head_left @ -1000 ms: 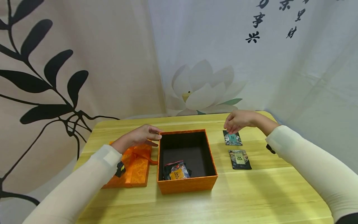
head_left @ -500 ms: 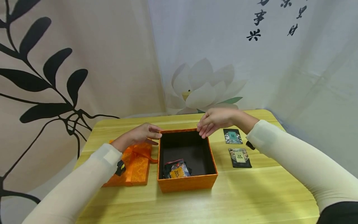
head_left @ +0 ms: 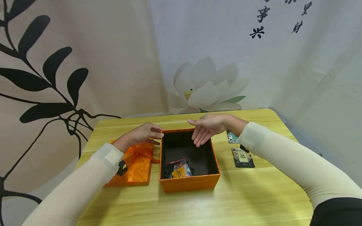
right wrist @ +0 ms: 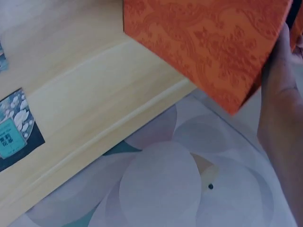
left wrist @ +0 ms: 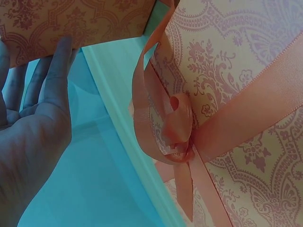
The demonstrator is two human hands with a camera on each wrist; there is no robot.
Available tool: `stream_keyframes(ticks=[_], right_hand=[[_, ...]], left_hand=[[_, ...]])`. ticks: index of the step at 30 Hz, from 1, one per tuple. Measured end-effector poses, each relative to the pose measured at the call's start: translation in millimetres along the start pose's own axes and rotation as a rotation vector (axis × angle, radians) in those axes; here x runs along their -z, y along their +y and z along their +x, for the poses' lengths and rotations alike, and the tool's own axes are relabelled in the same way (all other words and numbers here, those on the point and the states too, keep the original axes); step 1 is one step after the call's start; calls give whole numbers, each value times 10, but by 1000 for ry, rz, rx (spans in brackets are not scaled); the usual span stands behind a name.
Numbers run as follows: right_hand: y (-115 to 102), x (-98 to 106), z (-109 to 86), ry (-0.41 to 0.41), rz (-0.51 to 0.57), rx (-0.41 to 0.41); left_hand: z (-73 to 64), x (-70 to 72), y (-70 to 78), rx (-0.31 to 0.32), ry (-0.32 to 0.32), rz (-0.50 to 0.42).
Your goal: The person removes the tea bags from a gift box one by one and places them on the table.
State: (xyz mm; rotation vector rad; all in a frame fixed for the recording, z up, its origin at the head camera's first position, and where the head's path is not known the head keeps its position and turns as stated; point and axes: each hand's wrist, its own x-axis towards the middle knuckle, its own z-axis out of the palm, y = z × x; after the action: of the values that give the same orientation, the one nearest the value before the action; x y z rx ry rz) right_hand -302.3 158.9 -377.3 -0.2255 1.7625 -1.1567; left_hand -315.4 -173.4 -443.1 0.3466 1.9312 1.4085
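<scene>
An orange patterned box [head_left: 189, 185] with a dark inside stands uncovered in the middle of the table. My left hand [head_left: 142, 134] rests at its back left corner; in the left wrist view, loosely straight fingers [left wrist: 59, 71] touch the outer wall. Reaching over the back right rim, my right hand [head_left: 207, 127] has its fingers stretched downward into the box, nothing between them. Small printed packets [head_left: 180, 171] lie together at the box's front left inside. On the table to the right are a packet with a pale yellow label [head_left: 242, 158] and a teal-labelled packet [head_left: 232, 137], partly covered by the right wrist.
An orange lid [head_left: 139, 168] with a ribbon bow [left wrist: 175, 127] lies left of the box, partly under my left forearm. The wooden table [head_left: 192, 208] has its back edge near a printed cloth [head_left: 127, 62] hanging behind.
My right hand has moved left from above the teal-labelled packet to the box, then spread its fingers downward inside. The left hand stays at the corner. The packets have not moved.
</scene>
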Motion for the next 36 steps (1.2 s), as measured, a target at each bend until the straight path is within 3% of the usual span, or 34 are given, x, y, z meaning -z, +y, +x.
stream_keyframes(ticks=[17,36], right_hand=[[61,-321,353,-13,-9,-42],[217,-463,630,28,-33,-110]], left_hand=[[5,-2,-7,5,8,4],[15,12,-4,5,2,1]])
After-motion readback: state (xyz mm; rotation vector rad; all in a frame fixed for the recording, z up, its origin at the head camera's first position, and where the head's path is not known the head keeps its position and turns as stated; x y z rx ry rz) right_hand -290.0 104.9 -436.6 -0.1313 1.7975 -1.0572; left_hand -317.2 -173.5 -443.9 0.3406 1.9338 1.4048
